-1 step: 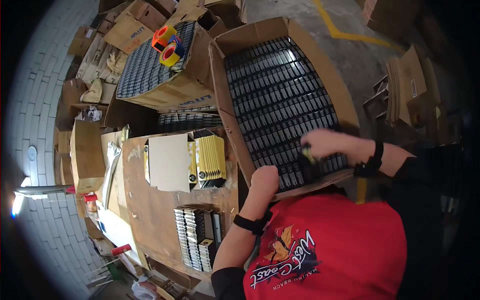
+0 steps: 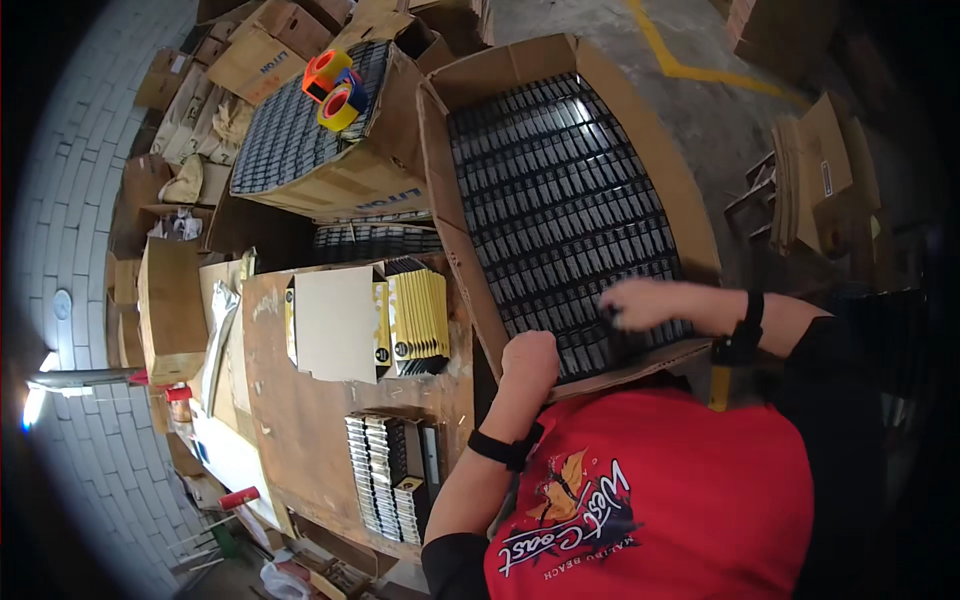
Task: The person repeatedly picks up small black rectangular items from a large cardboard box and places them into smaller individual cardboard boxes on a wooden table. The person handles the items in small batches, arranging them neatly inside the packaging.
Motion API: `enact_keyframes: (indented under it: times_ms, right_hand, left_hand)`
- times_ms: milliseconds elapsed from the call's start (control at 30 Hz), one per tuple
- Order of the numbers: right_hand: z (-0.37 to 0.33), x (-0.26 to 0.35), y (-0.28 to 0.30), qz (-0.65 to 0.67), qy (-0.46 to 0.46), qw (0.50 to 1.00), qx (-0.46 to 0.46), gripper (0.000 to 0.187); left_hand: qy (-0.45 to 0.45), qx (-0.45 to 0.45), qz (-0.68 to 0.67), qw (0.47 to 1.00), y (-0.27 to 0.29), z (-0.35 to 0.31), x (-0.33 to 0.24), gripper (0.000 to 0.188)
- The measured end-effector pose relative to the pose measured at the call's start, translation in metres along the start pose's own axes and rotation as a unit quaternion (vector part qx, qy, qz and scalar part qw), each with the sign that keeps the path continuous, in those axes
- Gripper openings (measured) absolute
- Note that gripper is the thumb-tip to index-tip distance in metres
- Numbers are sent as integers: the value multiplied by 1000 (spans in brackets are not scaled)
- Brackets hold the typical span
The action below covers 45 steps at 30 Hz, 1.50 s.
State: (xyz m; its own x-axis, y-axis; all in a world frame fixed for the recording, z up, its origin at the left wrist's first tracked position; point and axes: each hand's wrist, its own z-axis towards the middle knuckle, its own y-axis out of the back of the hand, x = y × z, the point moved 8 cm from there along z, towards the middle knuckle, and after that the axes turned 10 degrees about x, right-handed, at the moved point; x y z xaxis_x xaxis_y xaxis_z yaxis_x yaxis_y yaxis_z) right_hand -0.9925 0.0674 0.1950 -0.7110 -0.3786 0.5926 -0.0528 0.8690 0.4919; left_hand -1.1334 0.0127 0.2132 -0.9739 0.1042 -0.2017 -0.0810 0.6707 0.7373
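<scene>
In front of me stands a large open cardboard carton (image 2: 450, 225) filled with tight rows of small black and silver packs (image 2: 555, 190). At its near left corner, my left hand (image 2: 530, 362) is closed with knuckles up. Its fingers curl out of sight, hiding anything they may hold. My right hand (image 2: 642, 303) hovers over the packs near the carton's near end. Its fingers are bent together and somewhat blurred by motion, with something dark at their tips that I cannot make out. A dark gap (image 2: 625, 342) shows among the packs below it.
Left of the carton, a brown table (image 2: 300, 440) carries yellow and black flat boxes (image 2: 418, 318), a grey card sheet (image 2: 335, 325) and stacked small packs (image 2: 385, 480). Another full carton (image 2: 350, 185) stands behind, with tape rolls (image 2: 342, 105) on top. Folded cardboard (image 2: 825, 180) lies right.
My right hand has dropped slightly toward the packs, and the yellowish patch at its fingertips no longer shows. The left hand stays at the carton's corner.
</scene>
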Motion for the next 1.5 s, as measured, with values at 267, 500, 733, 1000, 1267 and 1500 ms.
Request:
enact_keyframes:
  times_ms: [267, 500, 733, 1000, 1267, 1500]
  right_hand:
    - [-13, -21, -36, 432, -82, 898, 29, 52]
    - [-21, -32, -63, 410, -194, 890, -41, 24]
    - [-50, 5, -15, 457, 20, 859, -228, 26]
    - [0, 215, 47, 162, 208, 930, -256, 25]
    - [168, 328, -135, 43, 271, 959, -68, 24]
    - [219, 339, -180, -73, 226, 968, -83, 21]
  left_hand:
    - [76, -26, -68, 994, 7, -23, 1, 14]
    - [107, -89, -216, 967, -4, -33, 16, 33]
    - [-86, -312, -507, 799, 40, -69, 34, 47]
    - [-18, -554, -619, 556, 14, -216, 152, 46]
    - [303, -587, -569, 490, -231, -313, 224, 45]
    - [380, -519, -535, 547, -277, -324, 243, 32]
